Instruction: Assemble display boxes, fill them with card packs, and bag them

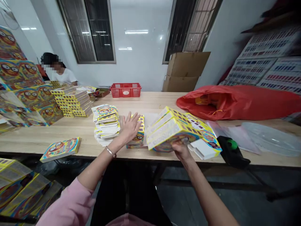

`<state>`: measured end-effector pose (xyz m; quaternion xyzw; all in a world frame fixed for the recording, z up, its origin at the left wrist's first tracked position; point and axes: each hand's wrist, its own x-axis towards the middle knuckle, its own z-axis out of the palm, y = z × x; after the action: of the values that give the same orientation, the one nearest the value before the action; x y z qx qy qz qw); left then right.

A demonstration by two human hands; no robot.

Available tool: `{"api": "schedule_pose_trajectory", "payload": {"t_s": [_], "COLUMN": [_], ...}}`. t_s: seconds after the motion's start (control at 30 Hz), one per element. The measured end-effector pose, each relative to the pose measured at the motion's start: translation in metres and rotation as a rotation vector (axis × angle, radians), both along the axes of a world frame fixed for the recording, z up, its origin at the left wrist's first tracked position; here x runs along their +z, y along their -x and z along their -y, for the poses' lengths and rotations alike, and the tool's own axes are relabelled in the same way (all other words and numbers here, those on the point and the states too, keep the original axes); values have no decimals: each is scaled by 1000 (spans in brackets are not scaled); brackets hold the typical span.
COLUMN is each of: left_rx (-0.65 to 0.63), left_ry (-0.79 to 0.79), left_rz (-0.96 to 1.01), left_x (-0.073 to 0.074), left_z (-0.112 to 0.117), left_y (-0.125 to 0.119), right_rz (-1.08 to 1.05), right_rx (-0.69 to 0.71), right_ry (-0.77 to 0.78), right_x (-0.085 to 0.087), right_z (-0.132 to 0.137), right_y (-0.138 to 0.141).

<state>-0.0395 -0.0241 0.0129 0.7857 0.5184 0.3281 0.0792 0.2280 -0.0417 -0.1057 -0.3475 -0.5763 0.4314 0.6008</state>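
My left hand [130,128] lies palm down with its fingers spread over an upright row of small yellow printed boxes [139,138] at the table's front edge. My right hand [181,150] grips the near lower side of a tilted block of boxes [170,130], yellow-edged and printed with a cartoon design. Most of its fingers are hidden beneath the block. Left of my left hand stands an uneven pile of flat printed cartons [106,124]. More flat printed cartons with white flaps [204,147] lie just right of my right hand.
A single box [61,148] lies at the front left, near stacked boxes [71,100]. Behind are a red basket [126,91] and brown cartons [182,72]. A red bag [244,102], a black tape dispenser [232,150] and clear plastic [270,138] occupy the right. A person [63,75] sits far left.
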Motion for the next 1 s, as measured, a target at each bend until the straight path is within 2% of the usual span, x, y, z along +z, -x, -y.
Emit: {"api": "schedule_pose_trajectory", "payload": {"t_s": [0.03, 0.1, 0.17, 0.27, 0.4, 0.57, 0.63, 0.73, 0.83, 0.93, 1.0], "left_rx": [33, 37, 18, 4, -12, -227, -251, -252, -261, -262, -268], "left_ry": [24, 55, 57, 55, 14, 68, 63, 89, 90, 75, 82], "left_rz": [-168, -383, -490, -570, -575, -630, -619, -566, -547, -547, -536], "left_x": [-1, -2, -2, 1, 3, -5, -7, -7, -8, -10, -11], "left_z": [-14, -34, -43, -51, -69, -90, -92, -91, -90, -92, -93], "left_y": [4, 12, 18, 21, 17, 19, 23, 27, 29, 31, 33], "right_rz": [-48, -147, -209, -255, -290, -215, -183, -90, 50, 37, 0], "right_rx": [-5, 12, 44, 74, 90, 38, -10, -22, 30, 66, 68], "right_ry": [0, 11, 26, 67, 108, 4, -20, -15, -66, -136, -142], "right_x": [8, 19, 23, 17, 3, -10, -12, -5, 11, 22, 22], "right_z": [-16, -44, -66, -87, -101, -111, -112, -108, -104, -106, -112], "right_y": [2, 8, 14, 17, 15, 9, 6, 7, 18, 32, 37]}}
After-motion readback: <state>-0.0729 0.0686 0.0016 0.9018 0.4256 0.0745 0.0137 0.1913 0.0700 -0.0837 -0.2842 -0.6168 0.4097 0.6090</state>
